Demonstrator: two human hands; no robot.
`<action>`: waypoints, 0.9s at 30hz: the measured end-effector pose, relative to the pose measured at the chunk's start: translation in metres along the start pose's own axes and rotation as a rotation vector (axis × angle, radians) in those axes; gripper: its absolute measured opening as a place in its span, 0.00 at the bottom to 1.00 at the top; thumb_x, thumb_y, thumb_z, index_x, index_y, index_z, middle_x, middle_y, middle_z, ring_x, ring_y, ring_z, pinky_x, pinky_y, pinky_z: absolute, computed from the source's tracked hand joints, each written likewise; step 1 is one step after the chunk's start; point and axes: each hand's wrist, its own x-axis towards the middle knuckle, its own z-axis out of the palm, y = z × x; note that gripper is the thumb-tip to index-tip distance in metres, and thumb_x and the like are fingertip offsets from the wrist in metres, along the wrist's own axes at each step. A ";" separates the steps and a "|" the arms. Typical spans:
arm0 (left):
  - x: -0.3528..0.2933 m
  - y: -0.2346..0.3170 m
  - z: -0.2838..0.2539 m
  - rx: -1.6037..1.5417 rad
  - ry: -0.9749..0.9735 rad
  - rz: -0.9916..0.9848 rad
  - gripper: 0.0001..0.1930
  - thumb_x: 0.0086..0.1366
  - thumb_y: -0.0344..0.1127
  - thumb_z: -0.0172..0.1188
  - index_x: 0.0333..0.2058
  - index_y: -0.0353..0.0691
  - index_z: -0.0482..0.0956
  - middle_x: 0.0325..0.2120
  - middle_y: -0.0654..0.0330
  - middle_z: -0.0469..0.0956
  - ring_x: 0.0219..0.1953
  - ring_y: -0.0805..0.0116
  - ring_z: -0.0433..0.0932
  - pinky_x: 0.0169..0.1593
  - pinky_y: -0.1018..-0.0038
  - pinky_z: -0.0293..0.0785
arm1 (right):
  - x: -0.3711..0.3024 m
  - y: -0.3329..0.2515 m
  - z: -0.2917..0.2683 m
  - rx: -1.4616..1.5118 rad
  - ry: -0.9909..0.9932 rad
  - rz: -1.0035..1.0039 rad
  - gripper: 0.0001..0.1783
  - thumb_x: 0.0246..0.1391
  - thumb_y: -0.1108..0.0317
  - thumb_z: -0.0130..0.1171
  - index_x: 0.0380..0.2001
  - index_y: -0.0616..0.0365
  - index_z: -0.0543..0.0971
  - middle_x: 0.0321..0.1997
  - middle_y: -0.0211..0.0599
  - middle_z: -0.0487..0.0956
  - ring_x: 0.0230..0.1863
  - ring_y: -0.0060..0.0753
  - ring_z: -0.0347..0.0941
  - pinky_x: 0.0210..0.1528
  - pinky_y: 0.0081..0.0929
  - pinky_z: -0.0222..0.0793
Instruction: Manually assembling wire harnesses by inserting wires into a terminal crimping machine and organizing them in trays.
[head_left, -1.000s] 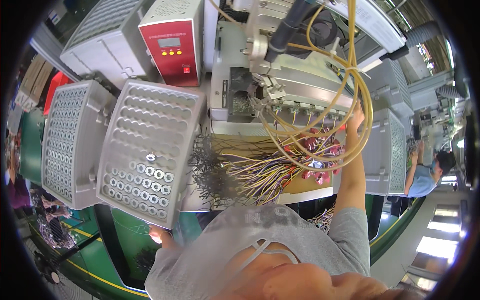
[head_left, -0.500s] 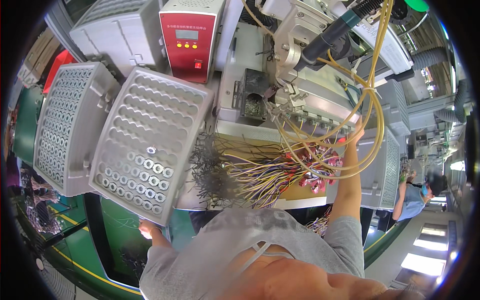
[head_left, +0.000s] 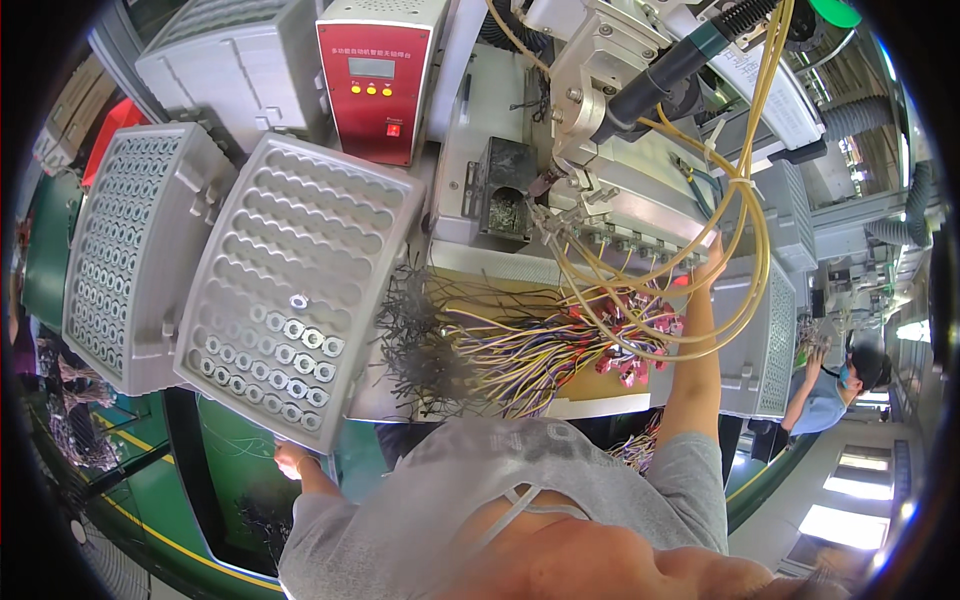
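My left hand [head_left: 291,458] is low, just below the near edge of a grey plastic tray [head_left: 285,190]; its fingers look curled, and what they hold, if anything, is too small to tell. My right hand [head_left: 711,264] reaches up to the right end of a metal clamp fixture [head_left: 640,225] on a machine, its fingers partly hidden by yellow tubes [head_left: 745,190]. Left of that forearm lies a bundle of coloured wires [head_left: 520,350] with pink-red connectors [head_left: 630,340] at one end and dark tips at the other. Metal ring-shaped parts [head_left: 293,327] sit in the tray's near rows.
A second tray of ring parts [head_left: 120,240] stands at far left. Behind are a red control box [head_left: 372,100] and a black solder-scrap box [head_left: 505,195]. A black machine arm [head_left: 660,80] hangs above the fixture. At right, a co-worker [head_left: 830,385] sits beyond another tray [head_left: 775,340].
The view has shifted very slightly. Both my hands stay in the same places, and the wires and trays look unchanged.
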 end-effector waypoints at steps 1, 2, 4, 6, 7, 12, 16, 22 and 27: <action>0.000 0.000 0.000 -0.003 0.002 0.001 0.25 0.63 0.53 0.41 0.33 0.39 0.82 0.32 0.50 0.80 0.37 0.49 0.79 0.40 0.58 0.74 | -0.002 -0.003 -0.001 -0.061 -0.012 -0.034 0.26 0.63 0.57 0.39 0.47 0.72 0.72 0.36 0.42 0.77 0.35 0.27 0.70 0.39 0.28 0.69; 0.000 0.000 0.000 -0.008 0.012 0.001 0.25 0.63 0.53 0.41 0.33 0.39 0.82 0.33 0.50 0.80 0.37 0.49 0.79 0.41 0.58 0.74 | -0.003 -0.005 -0.001 -0.159 -0.027 -0.109 0.26 0.63 0.57 0.38 0.47 0.71 0.72 0.35 0.41 0.78 0.34 0.26 0.70 0.38 0.27 0.69; 0.001 -0.001 0.001 -0.004 0.011 0.016 0.25 0.63 0.53 0.41 0.33 0.39 0.82 0.33 0.49 0.80 0.37 0.48 0.79 0.41 0.58 0.74 | -0.005 -0.008 -0.001 -0.391 -0.059 -0.287 0.25 0.63 0.57 0.38 0.46 0.70 0.73 0.33 0.39 0.78 0.32 0.26 0.70 0.36 0.27 0.69; 0.002 -0.002 0.002 0.000 0.019 0.014 0.25 0.63 0.53 0.41 0.34 0.39 0.82 0.33 0.49 0.80 0.37 0.48 0.79 0.41 0.58 0.74 | -0.005 -0.007 -0.001 -0.381 -0.032 -0.298 0.25 0.63 0.56 0.37 0.45 0.69 0.73 0.31 0.38 0.78 0.31 0.27 0.72 0.35 0.27 0.69; 0.003 -0.002 0.003 0.004 0.020 0.006 0.25 0.63 0.53 0.41 0.34 0.39 0.82 0.33 0.49 0.80 0.37 0.48 0.78 0.41 0.57 0.74 | -0.005 -0.005 -0.002 -0.313 -0.031 -0.241 0.26 0.63 0.56 0.37 0.45 0.70 0.73 0.32 0.39 0.78 0.32 0.28 0.72 0.36 0.27 0.69; 0.004 -0.003 0.004 -0.007 0.005 0.010 0.26 0.64 0.53 0.39 0.35 0.40 0.81 0.35 0.50 0.80 0.38 0.48 0.78 0.42 0.57 0.73 | 0.004 0.008 -0.007 0.016 -0.077 -0.118 0.28 0.63 0.54 0.39 0.43 0.73 0.73 0.34 0.40 0.77 0.34 0.29 0.71 0.38 0.26 0.68; 0.004 -0.004 0.004 0.009 -0.002 -0.010 0.26 0.63 0.54 0.38 0.36 0.40 0.81 0.36 0.51 0.79 0.39 0.48 0.78 0.43 0.58 0.72 | 0.008 0.018 -0.007 0.224 -0.127 -0.065 0.28 0.62 0.53 0.40 0.42 0.73 0.74 0.35 0.40 0.77 0.34 0.28 0.70 0.38 0.25 0.68; 0.003 -0.001 0.000 -0.007 -0.036 -0.036 0.25 0.63 0.55 0.40 0.38 0.43 0.81 0.38 0.52 0.79 0.41 0.49 0.77 0.45 0.58 0.71 | 0.008 0.027 -0.002 0.043 -0.076 -0.330 0.27 0.62 0.53 0.41 0.42 0.72 0.74 0.33 0.39 0.77 0.32 0.26 0.69 0.36 0.25 0.68; 0.000 -0.001 0.000 -0.053 0.000 -0.007 0.26 0.62 0.56 0.41 0.38 0.43 0.81 0.38 0.52 0.79 0.41 0.49 0.77 0.45 0.58 0.72 | 0.008 0.017 -0.005 -0.752 0.011 -0.245 0.22 0.49 0.63 0.54 0.49 0.51 0.69 0.34 0.44 0.78 0.30 0.49 0.76 0.29 0.38 0.71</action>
